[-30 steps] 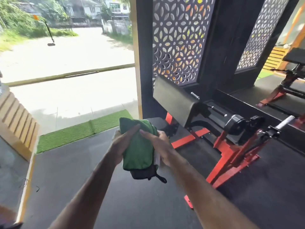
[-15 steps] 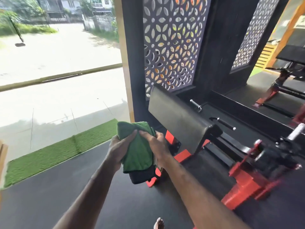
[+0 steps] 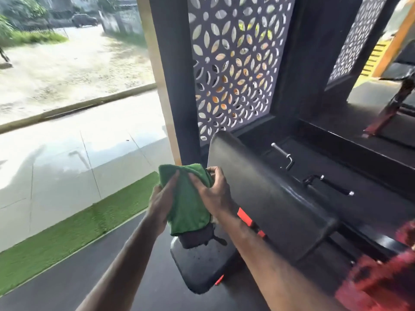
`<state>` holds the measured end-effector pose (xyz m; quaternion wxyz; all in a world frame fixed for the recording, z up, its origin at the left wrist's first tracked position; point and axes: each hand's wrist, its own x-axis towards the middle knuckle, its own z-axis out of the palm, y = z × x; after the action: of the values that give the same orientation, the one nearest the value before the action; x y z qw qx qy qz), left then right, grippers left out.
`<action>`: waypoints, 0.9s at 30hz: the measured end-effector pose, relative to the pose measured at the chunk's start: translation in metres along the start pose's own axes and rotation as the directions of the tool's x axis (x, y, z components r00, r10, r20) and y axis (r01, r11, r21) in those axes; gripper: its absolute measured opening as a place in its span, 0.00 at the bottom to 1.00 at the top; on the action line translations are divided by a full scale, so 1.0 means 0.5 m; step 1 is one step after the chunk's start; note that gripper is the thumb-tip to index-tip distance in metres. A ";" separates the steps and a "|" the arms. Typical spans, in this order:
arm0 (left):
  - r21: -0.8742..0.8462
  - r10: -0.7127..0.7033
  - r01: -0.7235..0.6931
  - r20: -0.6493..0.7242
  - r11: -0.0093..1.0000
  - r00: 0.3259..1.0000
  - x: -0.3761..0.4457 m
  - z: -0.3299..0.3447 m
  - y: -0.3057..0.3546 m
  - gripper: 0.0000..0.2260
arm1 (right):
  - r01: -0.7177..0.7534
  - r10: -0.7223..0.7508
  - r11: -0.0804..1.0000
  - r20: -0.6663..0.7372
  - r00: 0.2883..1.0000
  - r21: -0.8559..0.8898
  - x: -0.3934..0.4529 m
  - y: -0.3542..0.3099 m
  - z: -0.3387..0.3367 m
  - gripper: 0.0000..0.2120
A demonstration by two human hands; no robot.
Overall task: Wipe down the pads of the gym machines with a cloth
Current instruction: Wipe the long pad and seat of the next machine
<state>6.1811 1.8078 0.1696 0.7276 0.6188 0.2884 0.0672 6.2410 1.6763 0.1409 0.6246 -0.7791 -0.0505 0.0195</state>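
Both hands grip the bunched green cloth, left hand, right hand. Flatten it, then sweep the long black pad end to end, top edge first.

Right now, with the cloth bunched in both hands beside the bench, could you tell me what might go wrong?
1. The green cloth is wadded between the left hand and right hand, so it may wipe the long black pad unevenly.
2. A dark item hangs beneath the cloth and could slip out onto the lower pad.
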 end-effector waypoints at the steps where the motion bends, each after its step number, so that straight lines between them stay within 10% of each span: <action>1: 0.010 -0.023 0.023 0.005 1.000 1.000 0.043 0.015 0.007 0.22 | 0.009 -0.010 1.000 -0.021 1.000 -0.021 0.032 0.002 0.004 0.25; 11: 0.132 -0.113 0.085 0.214 0.988 0.970 0.397 0.096 0.047 0.24 | 0.091 -0.204 0.950 -0.375 0.904 -0.299 0.257 0.097 0.097 0.26; 13: 0.221 -0.150 0.085 0.302 0.972 0.941 0.463 0.106 0.044 0.31 | 0.055 -0.233 0.934 -0.483 0.844 -0.353 0.287 0.107 0.124 0.23; 18: 0.398 -0.139 -0.084 0.499 0.913 0.856 0.564 0.143 0.068 0.11 | -0.099 -0.275 0.875 -0.656 0.703 -0.473 0.340 0.118 0.183 0.27; 27: 0.416 -0.223 -0.154 0.723 0.896 0.654 0.601 0.235 0.075 0.10 | -0.122 -0.199 0.915 -0.693 0.693 -0.385 0.342 0.121 0.185 0.44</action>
<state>6.4978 1.8519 0.1114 0.6215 0.7323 -0.0206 -0.2776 6.4058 1.7709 0.0672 0.4203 -0.8335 0.1785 -0.3111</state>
